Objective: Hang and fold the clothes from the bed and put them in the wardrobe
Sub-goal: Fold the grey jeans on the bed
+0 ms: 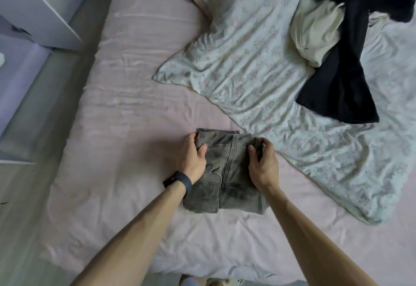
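**Both hands clamp the folded jeans, one on each side**

The folded grey jeans (227, 180) lie on the pink sheet (126, 105) near the front edge of the bed, right in front of the person. The bundle's long axis runs straight away from the person, near end to far end. The left hand (193, 157) takes the left edge and the right hand (263, 162) takes the right, both on the far half. Each thumb presses down on top and the fingers curl round the side, so each hand has a firm hold on the denim. Neither hand is nearer, and the bundle sits squarely between them.

The lift looks ready to go, probably straight up with the fold held flat. The white cabinet (40, 8) stands off to the left, across the floor. Far right, a dark garment (342, 78) and a cream garment (315, 31) lie crumpled on the floral duvet (243, 60), well apart from the jeans and not yet folded.
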{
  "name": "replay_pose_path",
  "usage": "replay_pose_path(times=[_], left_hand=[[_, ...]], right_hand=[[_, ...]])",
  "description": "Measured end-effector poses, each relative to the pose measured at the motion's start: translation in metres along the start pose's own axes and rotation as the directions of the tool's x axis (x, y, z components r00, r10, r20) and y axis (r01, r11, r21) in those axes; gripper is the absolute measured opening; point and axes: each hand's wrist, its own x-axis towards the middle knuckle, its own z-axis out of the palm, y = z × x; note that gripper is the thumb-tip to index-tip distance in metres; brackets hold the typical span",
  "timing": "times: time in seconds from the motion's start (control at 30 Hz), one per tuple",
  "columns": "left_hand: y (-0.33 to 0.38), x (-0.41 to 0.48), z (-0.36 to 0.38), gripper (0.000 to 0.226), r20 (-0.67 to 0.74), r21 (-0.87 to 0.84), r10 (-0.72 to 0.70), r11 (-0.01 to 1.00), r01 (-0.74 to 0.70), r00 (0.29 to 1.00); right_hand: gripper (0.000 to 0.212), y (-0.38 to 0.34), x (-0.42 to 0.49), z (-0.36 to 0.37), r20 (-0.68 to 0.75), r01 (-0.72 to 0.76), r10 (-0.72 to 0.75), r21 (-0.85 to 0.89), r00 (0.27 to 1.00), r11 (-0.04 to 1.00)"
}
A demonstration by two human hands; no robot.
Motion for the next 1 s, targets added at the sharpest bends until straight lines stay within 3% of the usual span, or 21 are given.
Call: replay_pose_path(times=[0.1, 0.2, 0.4, 0.47, 0.53, 0.6, 0.63, 0.7, 0.8, 1.0], left_hand=[[-0.013, 0.023, 0.025, 0.044, -0.155, 0.133, 0.037, 0.991, -0.016, 0.987], [-0.033, 0.045, 0.037, 0.041, -0.196, 0.310, 0.040, 0.950, 0.024, 0.980], [-0.051, 0.062, 0.056, 0.053, -0.196, 0.462, 0.000, 0.882, 0.092, 0.981], [-0.046, 0.056, 0.054, 0.054, -0.299, 0.463, 0.053, 0.881, 0.096, 0.953], [-0.044, 0.037, 0.050, 0.056, -0.383, 0.492, 0.238, 0.870, -0.021, 0.892], [-0.046, 0.010, 0.052, 0.061, -0.208, 0.611, 0.456, 0.752, -0.249, 0.866], [-0.049, -0.002, 0.055, 0.062, -0.078, 0.652, 0.488, 0.685, -0.326, 0.869], [-0.060, -0.012, 0.062, 0.062, 0.072, 0.708, 0.445, 0.607, -0.360, 0.893], [-0.081, 0.004, 0.062, 0.061, 0.126, 0.746, 0.384, 0.572, -0.342, 0.915], [-0.111, 0.042, 0.076, 0.069, 0.147, 0.762, 0.405, 0.535, -0.364, 0.902]], right_hand=[[0.046, 0.003, 0.028, 0.025, -0.036, 0.011, -0.019, -0.210, 0.999, 0.978], [0.045, 0.018, 0.046, 0.050, -0.012, -0.023, 0.020, -0.390, 1.000, 0.921], [0.045, 0.039, 0.063, 0.075, -0.025, -0.063, 0.058, -0.437, 0.998, 0.897], [0.050, 0.037, 0.066, 0.070, -0.042, -0.057, 0.042, -0.465, 0.998, 0.884], [0.056, 0.034, 0.054, 0.063, -0.138, -0.039, -0.039, -0.521, 0.990, 0.853], [0.056, 0.028, 0.026, 0.061, -0.163, 0.125, -0.259, -0.568, 0.952, 0.813], [0.055, 0.027, 0.010, 0.064, -0.090, 0.233, -0.349, -0.587, 0.933, 0.775], [0.055, 0.032, -0.013, 0.071, 0.097, 0.339, -0.358, -0.609, 0.929, 0.717], [0.057, 0.057, -0.002, 0.074, 0.179, 0.296, -0.237, -0.641, 0.955, 0.709], [0.066, 0.112, 0.042, 0.085, 0.210, 0.350, -0.282, -0.641, 0.936, 0.683]])
